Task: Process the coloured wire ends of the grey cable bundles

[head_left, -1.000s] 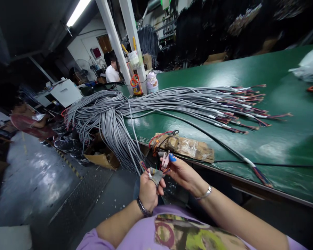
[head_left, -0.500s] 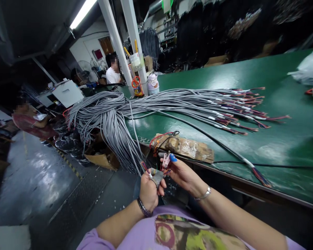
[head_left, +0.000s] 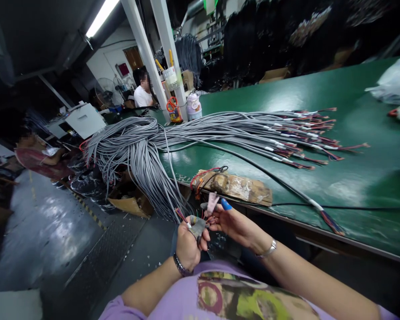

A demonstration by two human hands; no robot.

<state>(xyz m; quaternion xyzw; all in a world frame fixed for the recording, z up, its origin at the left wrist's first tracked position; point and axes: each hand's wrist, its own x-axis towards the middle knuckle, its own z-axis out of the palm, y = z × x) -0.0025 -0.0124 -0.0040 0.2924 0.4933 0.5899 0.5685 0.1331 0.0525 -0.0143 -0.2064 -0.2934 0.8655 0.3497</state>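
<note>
My left hand [head_left: 187, 243] is closed round a grey cable end, its thumb and finger wrapped in worn grey covers. Coloured wires [head_left: 181, 215] stick out beside that thumb. To its right is my right hand [head_left: 236, 224], a blue cover [head_left: 226, 204] on its thumb and a pale pink wrapping [head_left: 212, 203] on a finger. Thin coloured wires [head_left: 210, 219] run between the two hands, held at my right fingertips; their exact grip is partly hidden. Just beyond, a worn wooden block [head_left: 243, 189] with red and black leads lies at the bench edge.
A big bundle of grey cables [head_left: 186, 132] lies over the green bench [head_left: 363, 186] and hangs off its front. One cable end [head_left: 331, 222] lies apart at right. A purple bottle [head_left: 194, 106] stands by the post. Two people sit farther off at left.
My right thumb has lifted away from the pink-wrapped finger, and the right hand has shifted slightly right and down. My left hand keeps its grip. The view has tilted a little.
</note>
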